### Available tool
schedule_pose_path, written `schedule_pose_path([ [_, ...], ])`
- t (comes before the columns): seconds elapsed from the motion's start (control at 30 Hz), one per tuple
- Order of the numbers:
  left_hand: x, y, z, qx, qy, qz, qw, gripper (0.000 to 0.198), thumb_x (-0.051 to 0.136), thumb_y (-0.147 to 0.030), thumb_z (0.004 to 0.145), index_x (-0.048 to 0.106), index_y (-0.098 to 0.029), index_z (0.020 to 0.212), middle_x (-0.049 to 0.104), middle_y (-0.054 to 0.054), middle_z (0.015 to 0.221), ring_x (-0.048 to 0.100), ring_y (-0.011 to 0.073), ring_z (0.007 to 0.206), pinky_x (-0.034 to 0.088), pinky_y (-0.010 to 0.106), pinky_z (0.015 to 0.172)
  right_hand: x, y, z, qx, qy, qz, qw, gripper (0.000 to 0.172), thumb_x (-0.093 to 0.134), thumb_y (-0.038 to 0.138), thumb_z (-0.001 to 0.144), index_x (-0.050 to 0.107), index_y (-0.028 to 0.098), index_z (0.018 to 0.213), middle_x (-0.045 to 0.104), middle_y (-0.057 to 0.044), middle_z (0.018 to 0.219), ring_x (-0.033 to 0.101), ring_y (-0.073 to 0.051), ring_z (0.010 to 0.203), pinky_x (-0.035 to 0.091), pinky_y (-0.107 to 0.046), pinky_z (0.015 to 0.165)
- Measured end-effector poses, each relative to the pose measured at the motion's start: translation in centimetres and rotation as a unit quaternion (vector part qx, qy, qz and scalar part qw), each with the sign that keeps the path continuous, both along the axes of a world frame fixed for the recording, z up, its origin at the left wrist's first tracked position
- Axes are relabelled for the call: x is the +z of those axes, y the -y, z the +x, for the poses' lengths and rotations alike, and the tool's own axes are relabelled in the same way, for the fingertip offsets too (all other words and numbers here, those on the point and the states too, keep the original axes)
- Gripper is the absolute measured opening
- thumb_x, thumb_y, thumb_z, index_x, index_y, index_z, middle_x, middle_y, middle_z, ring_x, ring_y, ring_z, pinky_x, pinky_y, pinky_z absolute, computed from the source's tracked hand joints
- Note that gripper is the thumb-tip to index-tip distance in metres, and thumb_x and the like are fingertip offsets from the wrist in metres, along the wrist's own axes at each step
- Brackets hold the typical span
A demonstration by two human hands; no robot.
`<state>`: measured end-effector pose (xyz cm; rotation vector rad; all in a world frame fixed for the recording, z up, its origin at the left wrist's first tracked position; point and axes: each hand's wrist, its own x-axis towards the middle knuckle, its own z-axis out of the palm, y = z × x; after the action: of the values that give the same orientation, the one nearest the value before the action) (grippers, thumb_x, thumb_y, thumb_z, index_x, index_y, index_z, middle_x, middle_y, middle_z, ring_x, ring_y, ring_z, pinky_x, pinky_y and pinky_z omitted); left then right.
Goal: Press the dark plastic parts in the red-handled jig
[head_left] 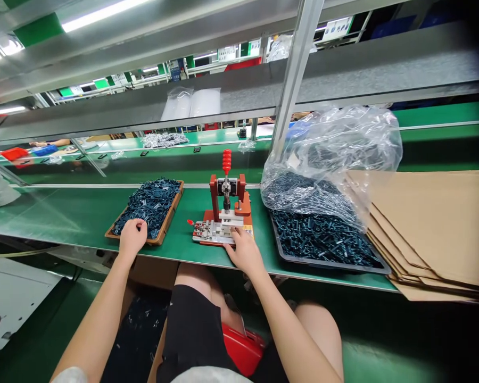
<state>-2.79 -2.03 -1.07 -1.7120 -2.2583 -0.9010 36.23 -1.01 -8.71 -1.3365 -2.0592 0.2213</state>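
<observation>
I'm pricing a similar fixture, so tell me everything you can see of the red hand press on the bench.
The hand press stands upright on the green bench. Its red frame has two posts and a crossbar, with a central steel shaft under a ribbed red handle. Its metal base plate carries clamps; the right hand's fingers touch it.

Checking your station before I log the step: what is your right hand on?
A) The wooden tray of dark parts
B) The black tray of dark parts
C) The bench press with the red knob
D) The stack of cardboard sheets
C: the right hand rests on the metal base of the bench press.
</observation>
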Motion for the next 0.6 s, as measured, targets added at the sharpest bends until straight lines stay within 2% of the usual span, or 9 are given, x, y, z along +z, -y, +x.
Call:
schedule_pose_path([
  [0.1, 0.8, -0.3, -0.1, 0.005, 0.052, -0.008, 0.999, 0.026, 0.047, -0.039, 0.087, 0.064, -0.02, 0.084, 0.067, 0.007, 0.077, 0.063, 0.0228, 0.072, 0.051, 0.035, 0.076, 0.0, 0.0, 0.0, 0.006, -0.002, -0.003, 1.0, 0.047, 0.061, 0.032, 0.094, 0.057, 0.014, 0.137, 0.059, -0.019, 0.136, 0.056, -0.033, 0.125, 0.045, -0.049, 0.109],
  [0.23, 1.0, 0.0, 1.4, -0.02, 0.1, 0.062, 0.993, 0.036, 0.049, -0.043, 0.087, 0.067, -0.018, 0.105, 0.071, 0.008, 0.09, 0.067, 0.0217, 0.078, 0.055, 0.036, 0.082, 0.0, -0.1, 0.1, 0.005, -0.017, -0.011, 1.0, 0.05, 0.064, 0.032, 0.092, 0.055, 0.014, 0.137, 0.058, -0.018, 0.139, 0.054, -0.032, 0.128, 0.044, -0.047, 0.112],
  [0.33, 0.2, 0.8, 4.8, -0.078, 0.202, 0.076, 0.973, 0.046, 0.055, -0.048, 0.086, 0.067, -0.018, 0.117, 0.072, 0.007, 0.092, 0.07, 0.0207, 0.078, 0.058, 0.035, 0.082, 0.1, -0.3, -0.1, -0.003, -0.026, -0.015, 1.0, 0.05, 0.066, 0.032, 0.091, 0.055, 0.015, 0.137, 0.058, -0.018, 0.138, 0.054, -0.031, 0.129, 0.043, -0.046, 0.113],
  [0.43, -1.2, 1.9, 9.6, -0.157, 0.295, 0.016, 0.942, 0.043, 0.061, -0.054, 0.083, 0.07, -0.018, 0.104, 0.074, 0.007, 0.088, 0.073, 0.0225, 0.078, 0.06, 0.035, 0.08, 0.4, 0.0, -0.3, -0.005, -0.029, -0.019, 0.999, 0.052, 0.067, 0.034, 0.09, 0.055, 0.016, 0.138, 0.059, -0.017, 0.138, 0.055, -0.031, 0.128, 0.043, -0.046, 0.112],
  [0.53, -2.8, 2.8, 13.7, -0.245, 0.301, -0.051, 0.92, 0.039, 0.061, -0.056, 0.084, 0.069, -0.02, 0.097, 0.076, 0.007, 0.088, 0.075, 0.0239, 0.081, 0.061, 0.036, 0.08, 0.7, 1.6, 0.5, 0.011, -0.04, -0.009, 0.999, 0.054, 0.068, 0.031, 0.09, 0.054, 0.016, 0.139, 0.058, -0.017, 0.14, 0.054, -0.03, 0.129, 0.045, -0.045, 0.111],
  [0.6, -3.9, 3.0, 15.2, -0.284, 0.277, -0.065, 0.916, 0.037, 0.058, -0.056, 0.087, 0.069, -0.021, 0.097, 0.076, 0.007, 0.095, 0.075, 0.0237, 0.086, 0.06, 0.035, 0.084, 1.3, 3.4, 2.2, 0.012, -0.067, 0.012, 0.998, 0.041, 0.063, 0.027, 0.092, 0.06, 0.019, 0.133, 0.063, -0.013, 0.134, 0.057, -0.026, 0.123, 0.048, -0.04, 0.106],
])
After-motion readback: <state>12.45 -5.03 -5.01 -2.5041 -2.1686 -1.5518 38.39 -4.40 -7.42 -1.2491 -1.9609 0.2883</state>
